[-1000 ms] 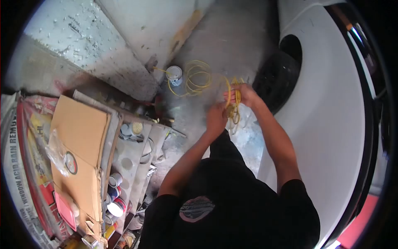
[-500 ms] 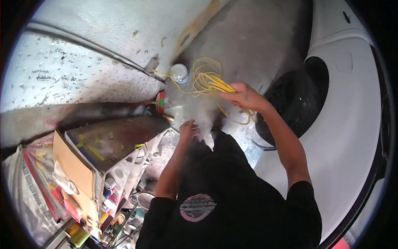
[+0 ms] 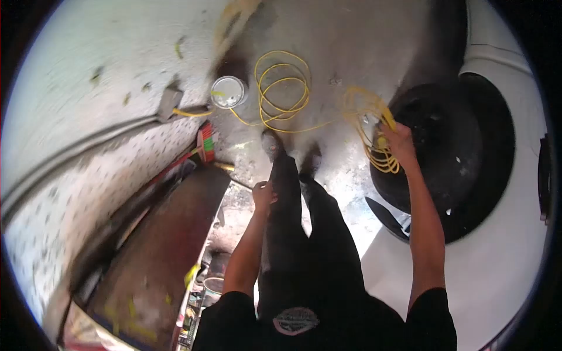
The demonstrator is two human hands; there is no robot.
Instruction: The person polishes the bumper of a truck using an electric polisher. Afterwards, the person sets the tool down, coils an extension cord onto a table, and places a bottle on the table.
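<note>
My right hand [image 3: 399,144] is closed round a bundle of yellow cord [image 3: 373,108], whose loops hang beside the dark wheel. From the bundle a strand runs left to loose yellow coils [image 3: 284,99] lying on the floor. The cord carries on past a round metal can [image 3: 228,92] to a grey box [image 3: 170,104] at the wall. My left hand [image 3: 264,195] hangs by my left leg, its fingers curled; whether anything is in them is too small to tell.
A white car body [image 3: 468,281] and its dark wheel [image 3: 433,146] stand at the right. At the left are a brown-topped table [image 3: 158,245] and a red and green brush [image 3: 206,142]. A dark curved piece [image 3: 386,219] lies below the wheel.
The view has moved forward along the floor. My left hand has let go of the cord and dropped to my side. My right hand has carried the bundle right, towards the wheel.
</note>
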